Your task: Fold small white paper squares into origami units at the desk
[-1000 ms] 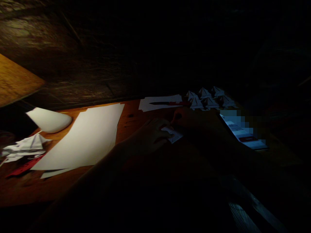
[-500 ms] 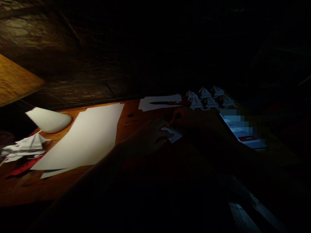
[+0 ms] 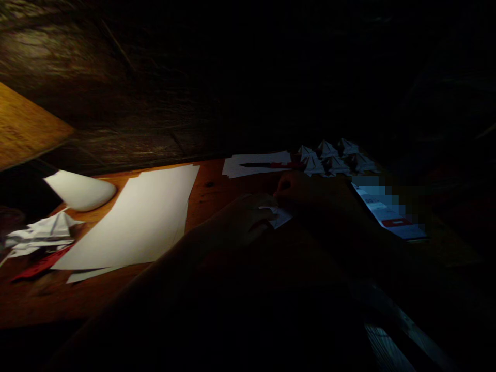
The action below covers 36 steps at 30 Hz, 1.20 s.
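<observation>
The scene is very dark. On the wooden table (image 3: 209,188), both hands meet on a small folded white paper (image 3: 279,216). My left hand (image 3: 240,219) is curled, with its fingertips pressed on the paper's left side. My right hand (image 3: 296,191) pinches the paper's upper edge from the far side. Most of the paper is hidden under my fingers.
Large white sheets (image 3: 143,217) lie to the left. Behind them sit a white cone-shaped object (image 3: 79,190), crumpled paper (image 3: 42,232) and a red strip (image 3: 36,266). A knife on paper (image 3: 259,164) and several folded paper shapes (image 3: 333,157) lie beyond my hands. A printed leaflet (image 3: 387,214) is at right.
My hands have stayed on the small folded paper, with only slight finger shifts. The view has shifted slightly.
</observation>
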### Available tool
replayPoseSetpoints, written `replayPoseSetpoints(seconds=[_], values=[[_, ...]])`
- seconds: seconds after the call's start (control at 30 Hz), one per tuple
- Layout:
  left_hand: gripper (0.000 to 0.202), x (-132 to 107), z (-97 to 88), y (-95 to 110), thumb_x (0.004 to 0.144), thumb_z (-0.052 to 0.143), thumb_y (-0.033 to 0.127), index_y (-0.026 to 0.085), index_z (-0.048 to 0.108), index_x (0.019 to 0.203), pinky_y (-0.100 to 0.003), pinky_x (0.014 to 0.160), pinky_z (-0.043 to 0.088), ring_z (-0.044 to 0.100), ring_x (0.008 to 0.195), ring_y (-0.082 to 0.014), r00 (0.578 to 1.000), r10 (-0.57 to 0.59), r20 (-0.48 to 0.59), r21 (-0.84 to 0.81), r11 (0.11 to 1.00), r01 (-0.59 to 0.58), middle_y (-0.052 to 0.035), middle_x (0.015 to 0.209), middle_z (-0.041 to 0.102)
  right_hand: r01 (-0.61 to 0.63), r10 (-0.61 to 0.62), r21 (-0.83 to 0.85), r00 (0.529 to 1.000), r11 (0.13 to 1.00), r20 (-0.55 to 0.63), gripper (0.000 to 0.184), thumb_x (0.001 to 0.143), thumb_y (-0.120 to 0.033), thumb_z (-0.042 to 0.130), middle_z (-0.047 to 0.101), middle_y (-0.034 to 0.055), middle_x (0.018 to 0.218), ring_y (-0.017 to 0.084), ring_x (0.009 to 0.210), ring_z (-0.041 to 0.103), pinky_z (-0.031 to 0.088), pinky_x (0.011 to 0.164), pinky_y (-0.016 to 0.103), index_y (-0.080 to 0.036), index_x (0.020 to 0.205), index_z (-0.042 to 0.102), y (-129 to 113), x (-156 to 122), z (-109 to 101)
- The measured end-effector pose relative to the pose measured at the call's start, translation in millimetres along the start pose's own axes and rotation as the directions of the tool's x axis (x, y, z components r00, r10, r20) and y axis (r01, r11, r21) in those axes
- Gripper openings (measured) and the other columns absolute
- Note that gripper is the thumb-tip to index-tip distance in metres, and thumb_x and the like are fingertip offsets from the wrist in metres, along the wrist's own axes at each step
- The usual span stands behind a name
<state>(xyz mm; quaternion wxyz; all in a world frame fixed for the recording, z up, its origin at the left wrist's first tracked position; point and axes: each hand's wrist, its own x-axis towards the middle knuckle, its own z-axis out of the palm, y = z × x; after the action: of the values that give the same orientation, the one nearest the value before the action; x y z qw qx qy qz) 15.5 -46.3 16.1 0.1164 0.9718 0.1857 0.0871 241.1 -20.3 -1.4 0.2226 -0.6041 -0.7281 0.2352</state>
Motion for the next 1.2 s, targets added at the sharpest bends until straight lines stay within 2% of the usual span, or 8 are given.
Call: replayPoseSetpoints(seconds=[0.13,0.27,0.37,0.47,0.7,0.97,1.2], values=[[0.033,1.4,1.5,1.4,0.093,0.052,0.014,0.018,0.063,0.124,-0.041,0.102,0.05,0.058,0.119,-0.025,1.0,0.016,0.009,-0.058,0.998,-0.016,-0.0106,0.131,0.06,-0.033,0.032,0.028,0.999,0.999,0.005,0.013,0.074,-0.026,0.076,0.073,0.0048,0.077,0.015,0.068,0.062,0.039,0.055,0.025,-0.015,0.079,0.077,-0.6,-1.6,-0.7],[0.034,0.7,3.4,-1.4,0.094,0.052,0.015,0.019,0.064,0.125,-0.045,0.103,0.05,0.058,0.123,-0.027,1.0,0.026,-0.012,-0.039,0.999,-0.026,-0.0115,0.134,0.06,-0.038,0.038,0.01,0.999,0.999,0.01,0.014,0.077,-0.027,0.075,0.075,0.0067,0.082,0.017,0.072,0.064,0.041,0.058,0.026,-0.015,0.083,0.078,-1.6,-2.1,-5.2],[0.036,-0.2,4.0,-2.9,0.094,0.052,0.015,0.02,0.063,0.128,-0.046,0.104,0.048,0.056,0.127,-0.0282,0.999,0.033,-0.015,0.0,0.999,-0.033,-0.0117,0.14,0.058,0.015,-0.015,0.022,1.0,1.0,0.027,0.012,0.08,-0.022,0.071,0.077,0.0071,0.087,0.016,0.073,0.065,0.044,0.064,0.026,-0.015,0.085,0.079,4.6,1.7,-7.5],[0.038,-0.8,4.0,-2.8,0.094,0.052,0.015,0.02,0.062,0.131,-0.046,0.104,0.048,0.056,0.127,-0.0279,1.0,0.027,-0.01,0.028,0.999,-0.026,-0.0113,0.144,0.056,0.101,-0.104,0.057,0.994,0.993,0.045,0.014,0.082,-0.024,0.07,0.078,0.0071,0.088,0.015,0.073,0.066,0.045,0.065,0.026,-0.015,0.085,0.08,12.6,5.7,-8.0],[0.036,-0.1,3.9,-2.5,0.094,0.053,0.016,0.021,0.063,0.128,-0.046,0.105,0.047,0.057,0.125,-0.0266,0.999,0.034,-0.02,-0.005,0.999,-0.034,-0.0093,0.14,0.059,0.115,-0.115,0.02,0.993,0.993,0.012,0.014,0.08,-0.028,0.073,0.077,0.0086,0.088,0.017,0.074,0.066,0.046,0.063,0.027,-0.016,0.083,0.081,13.9,4.9,-7.9],[0.033,-0.5,4.8,-4.0,0.094,0.053,0.019,0.021,0.065,0.125,-0.045,0.102,0.048,0.058,0.119,-0.0261,1.0,0.024,-0.016,0.008,1.0,-0.024,-0.009,0.136,0.059,0.076,-0.076,0.005,0.997,0.997,-0.005,0.014,0.077,-0.028,0.074,0.075,0.0071,0.084,0.016,0.07,0.064,0.043,0.059,0.027,-0.015,0.082,0.077,9.7,1.6,-8.4],[0.036,0.3,3.1,-2.0,0.093,0.054,0.018,0.021,0.064,0.127,-0.046,0.103,0.047,0.057,0.12,-0.0272,1.0,0.008,-0.004,0.022,1.0,-0.008,-0.0097,0.137,0.059,0.168,-0.167,0.008,0.981,0.986,-0.097,0.016,0.073,-0.021,0.075,0.073,0.0067,0.089,0.018,0.076,0.063,0.044,0.065,0.029,-0.016,0.087,0.071,19.4,8.4,-3.1]])
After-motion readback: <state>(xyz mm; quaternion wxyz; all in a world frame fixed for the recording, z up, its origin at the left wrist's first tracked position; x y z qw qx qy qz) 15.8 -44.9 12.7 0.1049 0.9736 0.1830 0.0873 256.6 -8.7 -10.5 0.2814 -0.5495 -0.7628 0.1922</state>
